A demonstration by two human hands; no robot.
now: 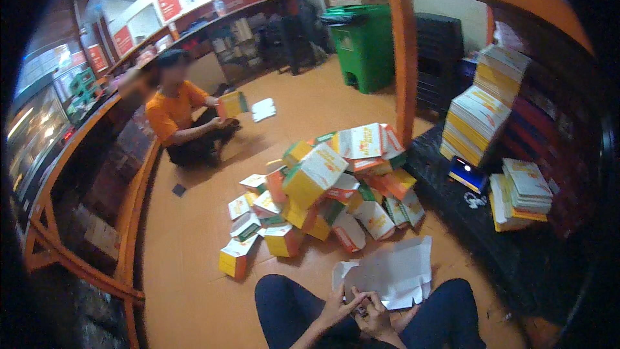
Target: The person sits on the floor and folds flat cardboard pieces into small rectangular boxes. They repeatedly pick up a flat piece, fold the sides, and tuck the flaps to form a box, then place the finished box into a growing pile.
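An unfolded cardboard food box [395, 271], plain white side up, lies between my bent knees. At its near left edge my left hand [337, 309] and my right hand [376, 320] are close together. Their fingers are bent and pinched over that edge, and the exact grip is partly hidden. Just beyond the sheet rises a heap of folded boxes [316, 174] in white, yellow, orange and green, tumbled at many angles on the tiled floor.
Across the floor a seated person in an orange shirt [173, 111] holds a box [232, 105]; a white sheet [263, 110] lies nearby. On the right, a black low shelf [445, 213] bears stacks of flat boxes [476, 116] and a phone [467, 174]. A green bin [365, 48] stands behind an orange post [404, 64].
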